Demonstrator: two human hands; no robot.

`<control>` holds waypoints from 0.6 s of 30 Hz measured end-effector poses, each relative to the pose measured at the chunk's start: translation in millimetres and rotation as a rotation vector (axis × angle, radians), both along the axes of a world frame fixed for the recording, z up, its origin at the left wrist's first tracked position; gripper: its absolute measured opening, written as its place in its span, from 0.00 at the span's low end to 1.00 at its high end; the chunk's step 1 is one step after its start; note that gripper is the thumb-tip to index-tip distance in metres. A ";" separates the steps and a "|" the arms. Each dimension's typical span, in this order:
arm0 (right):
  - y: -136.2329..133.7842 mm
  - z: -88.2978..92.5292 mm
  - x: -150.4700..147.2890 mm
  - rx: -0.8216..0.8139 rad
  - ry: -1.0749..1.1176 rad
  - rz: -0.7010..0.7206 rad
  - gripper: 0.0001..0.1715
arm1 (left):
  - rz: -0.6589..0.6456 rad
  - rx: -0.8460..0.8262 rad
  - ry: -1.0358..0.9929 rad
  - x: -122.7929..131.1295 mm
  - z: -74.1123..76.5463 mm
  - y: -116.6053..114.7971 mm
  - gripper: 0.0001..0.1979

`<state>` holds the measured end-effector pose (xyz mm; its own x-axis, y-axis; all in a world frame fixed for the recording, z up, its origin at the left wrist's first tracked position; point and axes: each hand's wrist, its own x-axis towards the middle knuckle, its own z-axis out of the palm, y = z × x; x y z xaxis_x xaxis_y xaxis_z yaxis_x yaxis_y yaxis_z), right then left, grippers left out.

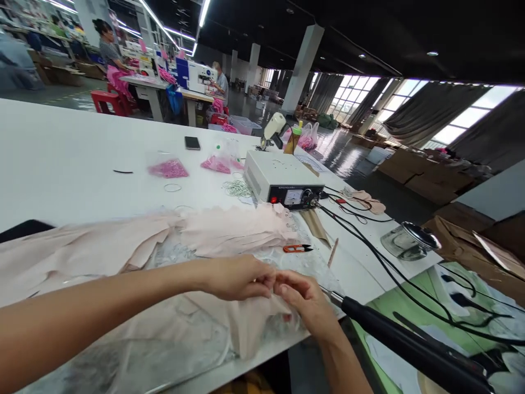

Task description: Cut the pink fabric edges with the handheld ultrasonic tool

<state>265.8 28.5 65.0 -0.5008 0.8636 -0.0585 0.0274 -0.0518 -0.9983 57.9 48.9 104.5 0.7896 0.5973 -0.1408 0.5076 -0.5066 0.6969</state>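
Observation:
Near the table's front edge my left hand (241, 278) and my right hand (305, 300) meet, fingers pinched together on a pale pink fabric piece (248, 323) that hangs down below them. Just right of my right hand is the metal tip of a black-handled tool (381, 320). Beyond my hands lies a stack of pale pink fabric (238, 227), with more such fabric (94, 249) to the left. Orange thread snips (297, 248) rest past my right hand. Clear plastic (172, 345) covers the near table.
A control box (283, 175) with black cables stands behind the fabric. Farther back are pink-filled bags (168, 167), a phone (192, 143) and green bands (238, 188). A glass jar (410, 241) stands at the right edge. Two people sit at sewing machines beyond.

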 end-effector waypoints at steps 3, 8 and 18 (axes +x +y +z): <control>1.0 2.1 -17.3 -0.055 -0.010 0.070 0.23 | 0.075 0.017 -0.022 -26.0 8.5 -9.0 0.14; 9.0 19.4 -42.6 -0.073 -0.017 0.150 0.26 | 0.192 0.074 -0.003 -77.1 23.3 -27.1 0.15; 35.8 28.9 -126.6 0.576 -0.032 0.021 0.10 | 0.580 0.622 0.008 -233.0 1.5 -78.9 0.17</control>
